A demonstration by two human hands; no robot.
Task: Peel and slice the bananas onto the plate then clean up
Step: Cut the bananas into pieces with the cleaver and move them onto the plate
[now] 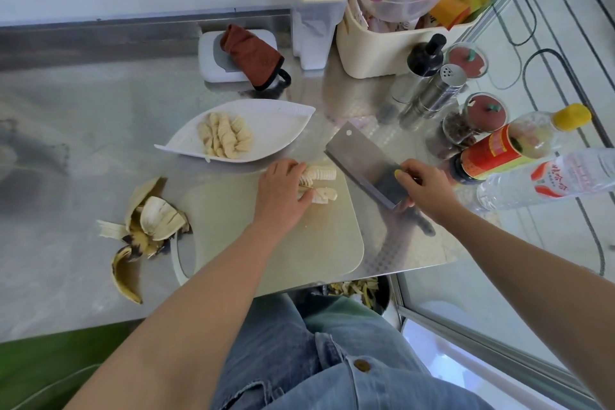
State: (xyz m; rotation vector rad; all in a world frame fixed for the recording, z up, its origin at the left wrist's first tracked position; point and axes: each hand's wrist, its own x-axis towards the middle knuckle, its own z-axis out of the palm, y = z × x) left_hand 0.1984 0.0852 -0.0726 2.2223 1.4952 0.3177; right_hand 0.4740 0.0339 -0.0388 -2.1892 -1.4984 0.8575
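Shiny steel counter [73,116] w/ smooth pale board [283,243]. Left hand [283,195] holds soft banana slices [322,173] on it; right hand [424,186] grips a flat, square knife [359,156].

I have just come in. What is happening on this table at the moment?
A person is slicing bananas on a steel table. The left hand grips the sliced banana on the cutting board. The right hand holds a cleaver just right of the board. More slices already lie on the white plate. The peels lie on the table left of the board, not yet cleared away.
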